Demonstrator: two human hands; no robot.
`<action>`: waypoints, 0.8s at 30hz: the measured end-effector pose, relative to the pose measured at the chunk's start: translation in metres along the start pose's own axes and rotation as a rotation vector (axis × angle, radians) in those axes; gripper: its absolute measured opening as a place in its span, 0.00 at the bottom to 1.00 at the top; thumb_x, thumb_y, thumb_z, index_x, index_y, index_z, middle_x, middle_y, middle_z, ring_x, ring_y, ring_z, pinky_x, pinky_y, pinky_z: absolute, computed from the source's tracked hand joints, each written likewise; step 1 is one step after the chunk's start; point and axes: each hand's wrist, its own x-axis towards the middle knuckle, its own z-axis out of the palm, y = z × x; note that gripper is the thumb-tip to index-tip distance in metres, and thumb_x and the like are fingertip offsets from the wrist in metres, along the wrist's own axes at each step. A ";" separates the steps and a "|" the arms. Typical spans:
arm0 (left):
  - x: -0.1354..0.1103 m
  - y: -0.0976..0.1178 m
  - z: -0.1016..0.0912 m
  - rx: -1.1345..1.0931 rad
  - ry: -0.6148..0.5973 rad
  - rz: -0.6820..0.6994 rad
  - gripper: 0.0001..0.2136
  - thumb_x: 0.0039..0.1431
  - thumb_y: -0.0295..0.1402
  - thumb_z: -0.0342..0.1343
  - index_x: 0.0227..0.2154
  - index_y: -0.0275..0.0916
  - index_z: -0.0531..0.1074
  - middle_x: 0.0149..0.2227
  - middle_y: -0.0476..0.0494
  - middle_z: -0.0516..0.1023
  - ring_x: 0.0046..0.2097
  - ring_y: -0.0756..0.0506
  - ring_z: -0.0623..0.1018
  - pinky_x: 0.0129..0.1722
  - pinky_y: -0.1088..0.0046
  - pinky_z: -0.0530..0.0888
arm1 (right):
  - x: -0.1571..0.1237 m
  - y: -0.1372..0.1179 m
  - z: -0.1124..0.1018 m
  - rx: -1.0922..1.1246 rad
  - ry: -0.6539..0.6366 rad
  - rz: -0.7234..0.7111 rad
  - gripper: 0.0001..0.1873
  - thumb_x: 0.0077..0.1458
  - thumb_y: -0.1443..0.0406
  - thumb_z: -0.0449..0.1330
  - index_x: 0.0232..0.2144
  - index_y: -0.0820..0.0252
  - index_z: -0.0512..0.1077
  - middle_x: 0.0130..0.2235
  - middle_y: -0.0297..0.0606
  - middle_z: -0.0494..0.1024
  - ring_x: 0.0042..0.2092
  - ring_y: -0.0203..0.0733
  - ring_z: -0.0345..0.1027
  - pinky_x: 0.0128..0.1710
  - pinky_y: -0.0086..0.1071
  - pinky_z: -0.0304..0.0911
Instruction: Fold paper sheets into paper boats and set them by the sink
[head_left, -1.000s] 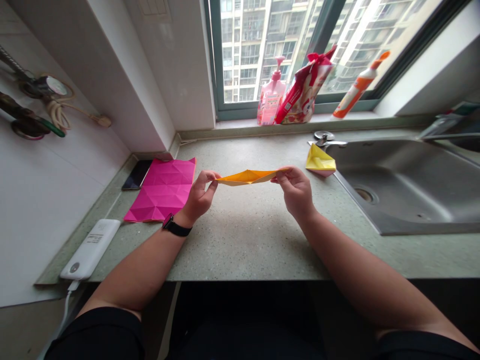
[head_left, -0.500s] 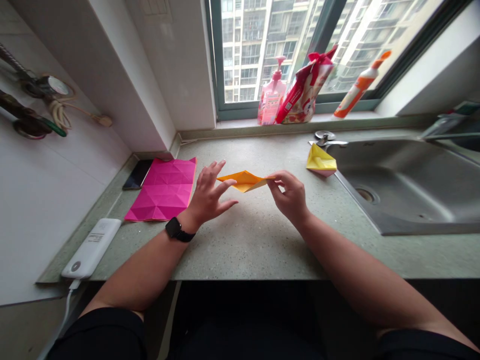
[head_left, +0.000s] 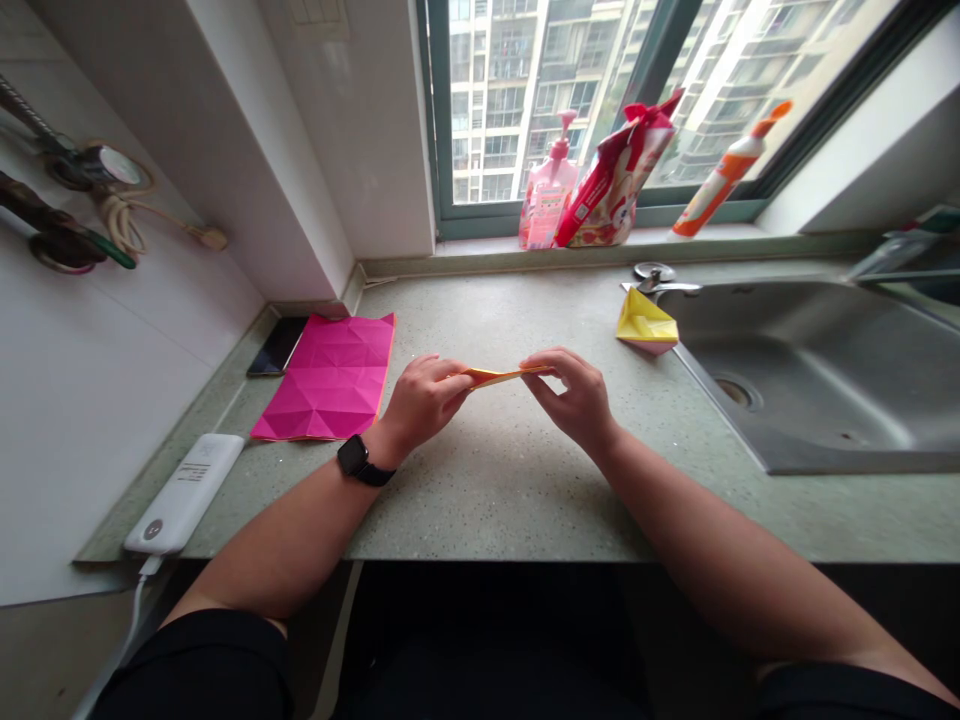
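Observation:
An orange folded paper is held between my two hands above the counter, seen nearly edge-on as a thin strip. My left hand, with a black watch on its wrist, pinches the paper's left end. At the opposite end, the thumb and fingers of my right hand grip the paper. To the left of my hands lies a creased magenta paper sheet with an orange edge. A yellow folded paper piece stands beside the sink, beyond my right hand.
A steel sink fills the right side. A white power bank with a cable lies at left, and a dark phone rests by the magenta sheet. On the sill stand a pink pump bottle, a red bag and an orange-white bottle.
My left hand has closed from spread fingers onto the paper's left end. The orange paper, open in a diamond shape before, now looks flattened and narrow. My right hand keeps its grip.

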 end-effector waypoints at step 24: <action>0.002 0.017 -0.011 -0.365 0.092 -0.165 0.10 0.74 0.39 0.61 0.37 0.42 0.83 0.36 0.45 0.87 0.39 0.44 0.84 0.44 0.65 0.77 | -0.001 0.002 0.001 0.202 -0.199 0.190 0.14 0.70 0.51 0.65 0.37 0.52 0.83 0.38 0.38 0.85 0.41 0.46 0.80 0.44 0.42 0.76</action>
